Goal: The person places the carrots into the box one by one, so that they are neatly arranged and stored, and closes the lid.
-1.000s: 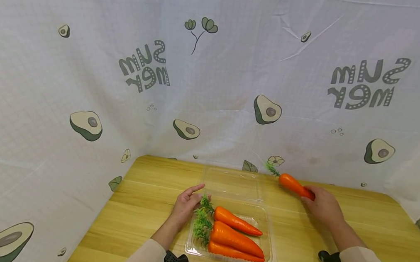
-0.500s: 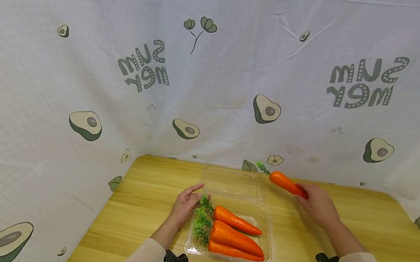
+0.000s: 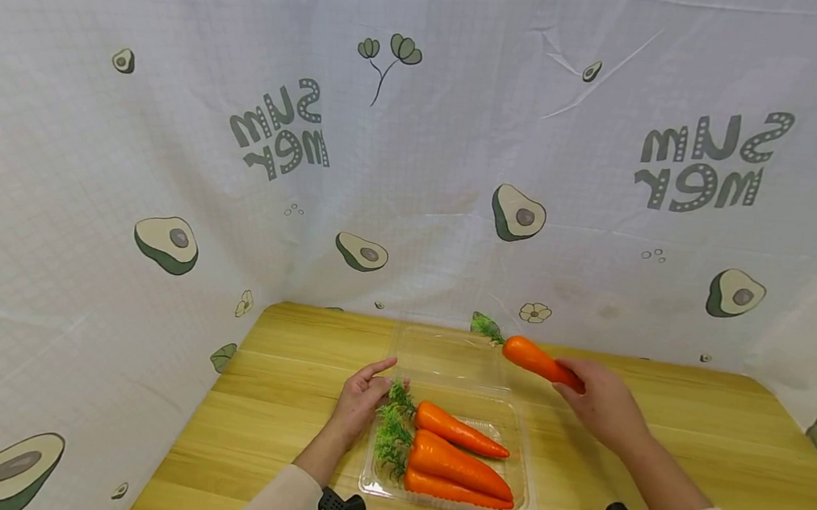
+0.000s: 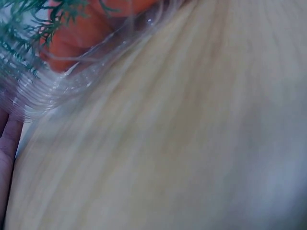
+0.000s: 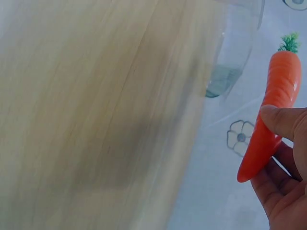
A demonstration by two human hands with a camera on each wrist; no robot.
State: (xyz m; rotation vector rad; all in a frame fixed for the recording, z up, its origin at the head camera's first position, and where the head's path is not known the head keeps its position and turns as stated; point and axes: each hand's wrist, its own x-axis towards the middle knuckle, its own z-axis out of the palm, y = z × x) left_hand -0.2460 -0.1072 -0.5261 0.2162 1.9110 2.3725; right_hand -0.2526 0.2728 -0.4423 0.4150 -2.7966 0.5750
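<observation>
My right hand (image 3: 603,402) pinches an orange carrot (image 3: 534,358) by its tapered end, thumb on one side and fingers on the other. The carrot is held up at the right of the raised clear lid, its green top (image 3: 487,327) pointing left and away. A clear plastic box (image 3: 529,492) lies open on the table with several carrots (image 3: 462,430) inside, leafy tops (image 3: 392,440) to the left. At the box's back left corner, my left hand (image 3: 359,400) touches the rim with its index finger extended. Its fingers (image 4: 8,143) show beside the ribbed box wall in the left wrist view.
The clear lid (image 3: 451,356) folds back behind the box, toward the table's far edge. A white printed curtain (image 3: 439,233) hangs around the wooden table (image 3: 283,357). Black wrist devices (image 3: 342,508) sit by both sleeves.
My right hand has moved left with the carrot, bringing its green top over the lid's far right corner. The left hand, the box and the carrots inside have stayed in place.
</observation>
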